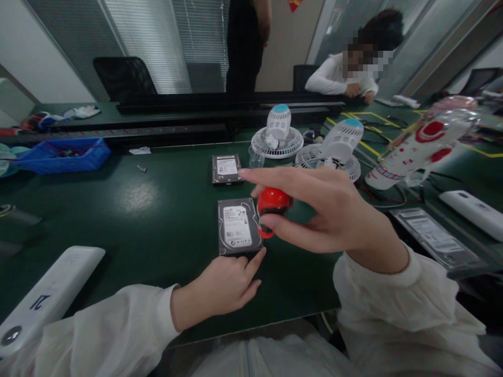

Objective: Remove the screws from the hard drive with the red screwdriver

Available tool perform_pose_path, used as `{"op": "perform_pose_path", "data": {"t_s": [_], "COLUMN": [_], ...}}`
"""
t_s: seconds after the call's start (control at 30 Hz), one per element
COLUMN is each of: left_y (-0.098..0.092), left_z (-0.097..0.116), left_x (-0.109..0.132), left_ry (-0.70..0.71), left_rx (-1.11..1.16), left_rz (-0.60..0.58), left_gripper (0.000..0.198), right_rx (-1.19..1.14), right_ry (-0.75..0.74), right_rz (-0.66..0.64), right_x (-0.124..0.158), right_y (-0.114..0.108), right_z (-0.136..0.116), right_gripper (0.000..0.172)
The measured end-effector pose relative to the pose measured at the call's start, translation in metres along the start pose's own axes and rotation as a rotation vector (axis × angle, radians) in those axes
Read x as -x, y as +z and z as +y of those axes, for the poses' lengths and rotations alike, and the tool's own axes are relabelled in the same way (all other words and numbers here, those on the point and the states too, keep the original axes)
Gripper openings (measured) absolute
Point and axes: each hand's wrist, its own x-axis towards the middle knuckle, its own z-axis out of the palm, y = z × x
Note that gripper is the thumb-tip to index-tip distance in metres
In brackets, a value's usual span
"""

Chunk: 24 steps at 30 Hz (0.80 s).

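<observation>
My right hand [314, 209] is closed on a red and black screwdriver [275, 198] held by its thick handle, with the index finger stretched out past it; the tip is hidden. It hovers over the right edge of a hard drive [237, 226] lying label up on the table. My left hand [228, 283] rests at that drive's near edge, its index finger at the near right corner and its other fingers curled against the edge, partly hidden. Beyond lies a smaller hard drive [227, 168], just past my right index fingertip.
The green table [168, 214] also bears a blue bin [66, 156], two white fans [278, 133], a clear cup [257, 156] and a tall bottle [420, 144]. White power banks [51, 293] lie at both sides. Another drive [436, 235] lies right. Two people are behind the table.
</observation>
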Motion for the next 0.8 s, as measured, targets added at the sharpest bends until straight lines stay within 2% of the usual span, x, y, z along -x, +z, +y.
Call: {"op": "perform_pose_path", "data": {"t_s": [0.1,0.3,0.43,0.5,0.7,0.8], "left_y": [0.0003,0.0007,0.0011,0.001,0.0012,0.0017], "left_z": [0.0,-0.0003,-0.0006,-0.0005,-0.0007,-0.0011], "left_x": [-0.0001,0.0008,0.0008,0.0007,0.0004,0.0002], "left_ry": [0.0,0.005,0.007,0.007,0.001,0.0], "left_rx": [0.002,-0.007,0.004,0.006,0.009,0.01], "left_rz": [0.003,0.016,0.021,0.02,0.007,0.003], "left_gripper": [0.063,0.062,0.062,0.063,0.062,0.063], "right_rx": [0.114,-0.022,0.049,0.077,-0.015,0.025], "right_ry": [-0.005,-0.008,0.021,0.034,0.016,0.043], "right_rz": [0.013,-0.017,0.007,0.006,-0.022,0.009], "right_x": [-0.0019,-0.0009,-0.0021,-0.003,-0.0017,-0.0027], "right_y": [0.0011,-0.0023,-0.0021,-0.002,-0.0049,-0.0053], "right_z": [0.0023,0.0026,0.0036,0.0047,0.0036,0.0023], "right_gripper": [0.04,0.042,0.035,0.037,0.037,0.028]}}
